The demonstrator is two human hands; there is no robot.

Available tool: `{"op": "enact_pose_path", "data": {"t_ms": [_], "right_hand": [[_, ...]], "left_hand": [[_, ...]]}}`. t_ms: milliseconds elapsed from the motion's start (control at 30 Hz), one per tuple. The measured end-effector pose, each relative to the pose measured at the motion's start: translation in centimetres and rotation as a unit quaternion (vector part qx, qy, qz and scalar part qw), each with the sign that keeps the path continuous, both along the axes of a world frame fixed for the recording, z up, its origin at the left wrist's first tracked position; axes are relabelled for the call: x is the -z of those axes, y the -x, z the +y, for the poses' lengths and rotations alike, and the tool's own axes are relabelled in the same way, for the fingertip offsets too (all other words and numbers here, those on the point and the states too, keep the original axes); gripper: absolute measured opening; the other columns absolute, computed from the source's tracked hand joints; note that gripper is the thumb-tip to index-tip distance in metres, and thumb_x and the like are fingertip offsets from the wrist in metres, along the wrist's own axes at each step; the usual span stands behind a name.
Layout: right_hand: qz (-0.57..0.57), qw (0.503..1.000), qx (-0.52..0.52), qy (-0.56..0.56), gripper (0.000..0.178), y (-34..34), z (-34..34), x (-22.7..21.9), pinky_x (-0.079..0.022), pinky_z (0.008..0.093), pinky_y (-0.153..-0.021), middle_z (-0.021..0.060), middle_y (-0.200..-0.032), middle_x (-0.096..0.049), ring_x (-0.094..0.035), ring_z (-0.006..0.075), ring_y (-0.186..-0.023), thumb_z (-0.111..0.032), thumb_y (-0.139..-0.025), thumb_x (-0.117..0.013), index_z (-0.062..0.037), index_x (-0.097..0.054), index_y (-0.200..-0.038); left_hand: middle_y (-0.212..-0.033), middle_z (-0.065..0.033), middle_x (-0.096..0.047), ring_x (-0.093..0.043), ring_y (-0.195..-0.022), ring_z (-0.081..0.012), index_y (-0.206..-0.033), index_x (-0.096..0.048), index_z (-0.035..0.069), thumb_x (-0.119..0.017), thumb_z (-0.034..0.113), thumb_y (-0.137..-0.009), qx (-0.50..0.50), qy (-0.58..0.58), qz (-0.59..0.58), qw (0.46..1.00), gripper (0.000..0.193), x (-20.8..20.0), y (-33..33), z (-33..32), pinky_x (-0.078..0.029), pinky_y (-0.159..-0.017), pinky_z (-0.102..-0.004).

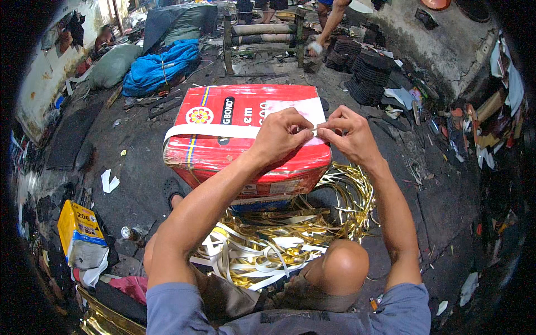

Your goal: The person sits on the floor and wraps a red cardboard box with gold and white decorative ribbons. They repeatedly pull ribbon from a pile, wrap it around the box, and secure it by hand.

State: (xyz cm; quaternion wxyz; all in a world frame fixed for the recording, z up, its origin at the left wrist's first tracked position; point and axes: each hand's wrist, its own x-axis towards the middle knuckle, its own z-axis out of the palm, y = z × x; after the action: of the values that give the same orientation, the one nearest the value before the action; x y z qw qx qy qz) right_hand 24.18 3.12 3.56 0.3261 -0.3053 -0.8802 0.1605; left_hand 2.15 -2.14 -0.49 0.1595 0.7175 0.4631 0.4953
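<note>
Red and wrapped in clear film, a box [211, 152] sits on the dark floor [441, 223] directly in front of the seated wearer, whose head camera I follow from afar. Across its top, left of centre, a white strip [218, 130] runs from the left edge to the left hand [283, 131], where my view of it is blocked. That hand has thumb and fingers pinched together above the box's near right part. Opposite, its fingertips almost touching the other's, the right hand [349, 132] pinches too; I see both grasping a small pale piece [314, 132], though I cannot tell whether it belongs to the strip. Just beneath the hands, a whitish sheet [310, 109] covers the box's far right corner.

Between the wearer's legs and the box I count a tangle of gold strands [357, 195] and white strands [222, 254] heaped on the floor, the gold curving up along the box's right side. Off to the left I pick out a yellow carton [80, 226], with a white scrap [110, 181] beyond it. Farther back lie a blue bundle [162, 67], tied round the middle, and a wooden rack [228, 47]; to the rack's right, a co-worker's arm [336, 21] reaches down near black stacks [369, 78].
</note>
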Motion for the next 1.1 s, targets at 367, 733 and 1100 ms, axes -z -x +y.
{"op": "enact_pose_path", "data": {"t_ms": [367, 733, 1100], "right_hand": [[0.142, 0.983, 0.050, 0.107, 0.012, 1.1, -0.1, 2.9, -0.050, 0.0263, -0.063, 0.0042, -0.090, -0.067, -0.061, 0.0100, -0.071, -0.010, -0.089, -0.080, 0.0010, -0.080, -0.093], [0.258, 0.949, 0.068, 0.170, 0.015, 2.9, 1.7, 5.9, -0.035, 0.0250, -0.052, -0.0071, -0.066, -0.050, -0.044, 0.0027, -0.060, -0.005, -0.085, -0.066, -0.0074, -0.068, -0.100], [0.187, 0.950, 0.146, 0.204, 0.043, 1.9, 1.0, 6.1, -0.045, 0.0321, -0.066, 0.0030, -0.073, -0.058, -0.053, 0.0118, -0.071, -0.040, -0.103, -0.067, -0.0021, -0.062, -0.085]], "left_hand": [[-0.089, -0.0122, -0.071, -0.066, -0.080, -0.0199, -0.091, -0.078, -0.001, -0.076, 0.015, -0.087, -0.018, 0.034, -0.032, 0.999, 0.016, 0.0, -0.4, 0.1, -0.052, -0.072, -0.0354], [-0.083, -0.0159, -0.073, -0.073, -0.076, -0.0310, -0.087, -0.078, 0.002, -0.074, 0.017, -0.082, -0.007, 0.026, 0.042, 0.999, 0.016, -1.1, -0.2, 1.4, -0.058, -0.072, -0.0397], [-0.081, -0.0120, -0.070, -0.066, -0.076, -0.0181, -0.085, -0.077, -0.001, -0.077, 0.016, -0.086, 0.034, 0.053, -0.034, 0.997, 0.018, -1.1, -1.2, 2.4, -0.052, -0.070, -0.0339]]}}
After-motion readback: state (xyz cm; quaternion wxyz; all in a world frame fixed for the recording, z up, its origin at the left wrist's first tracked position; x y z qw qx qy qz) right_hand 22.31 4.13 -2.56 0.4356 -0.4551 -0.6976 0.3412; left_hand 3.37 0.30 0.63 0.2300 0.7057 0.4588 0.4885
